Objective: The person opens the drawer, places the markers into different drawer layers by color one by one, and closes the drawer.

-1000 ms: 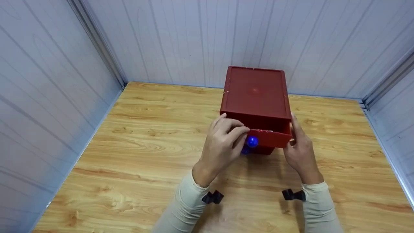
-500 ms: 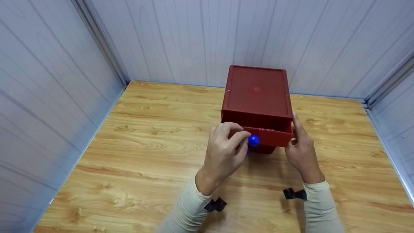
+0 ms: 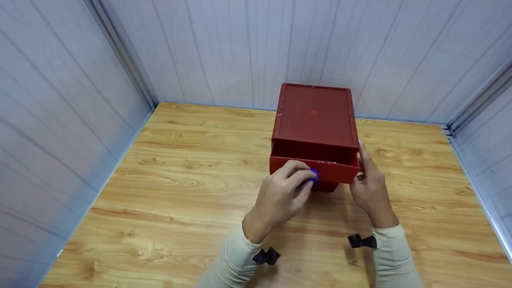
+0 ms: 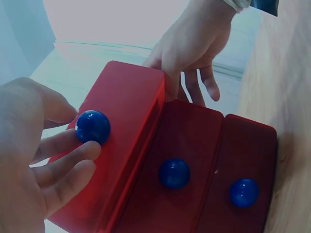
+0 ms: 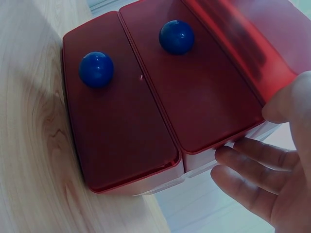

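A red plastic drawer cabinet stands on the wooden table, its top drawer pulled partly out. The two lower drawers are flush in the left wrist view. Each drawer front has a round blue knob. My left hand has its thumb and fingers around the top drawer's knob, pinching it. My right hand rests against the cabinet's right side, fingers fairly straight and the thumb near the front corner. In the right wrist view, the middle knob and bottom knob are untouched.
Behind the cabinet rises a pale panelled wall, with further walls at left and right. Bare wood tabletop stretches left of the cabinet. Black wrist mounts stick out from both sleeves.
My left hand has moved from the top drawer's upper edge down and slightly right onto its knob. The right hand stays at the cabinet's side, and the drawer remains partly out.
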Motion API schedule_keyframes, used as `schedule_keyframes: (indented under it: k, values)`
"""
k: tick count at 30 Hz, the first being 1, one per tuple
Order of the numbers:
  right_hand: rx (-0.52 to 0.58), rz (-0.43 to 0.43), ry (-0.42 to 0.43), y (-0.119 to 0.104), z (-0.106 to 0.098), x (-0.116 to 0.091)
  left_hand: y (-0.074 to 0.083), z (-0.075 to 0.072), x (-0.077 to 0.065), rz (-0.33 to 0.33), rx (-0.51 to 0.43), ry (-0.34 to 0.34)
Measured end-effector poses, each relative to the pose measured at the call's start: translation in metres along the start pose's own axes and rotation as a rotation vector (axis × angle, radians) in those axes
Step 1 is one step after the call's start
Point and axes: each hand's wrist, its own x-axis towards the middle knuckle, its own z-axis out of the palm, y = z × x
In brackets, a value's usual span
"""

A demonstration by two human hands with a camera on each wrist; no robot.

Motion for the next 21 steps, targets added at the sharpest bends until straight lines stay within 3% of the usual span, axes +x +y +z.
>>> schedule_keyframes:
  k: [13, 21]
  values:
    - [-0.016, 0.007, -0.001, 0.003, 0.0, -0.001, -0.008, 0.008, 0.001, -0.017, -0.019, -0.026]
    - [0.009, 0.011, -0.012, 0.002, 0.001, 0.0, -0.01, 0.011, 0.001, -0.036, 0.023, -0.027]
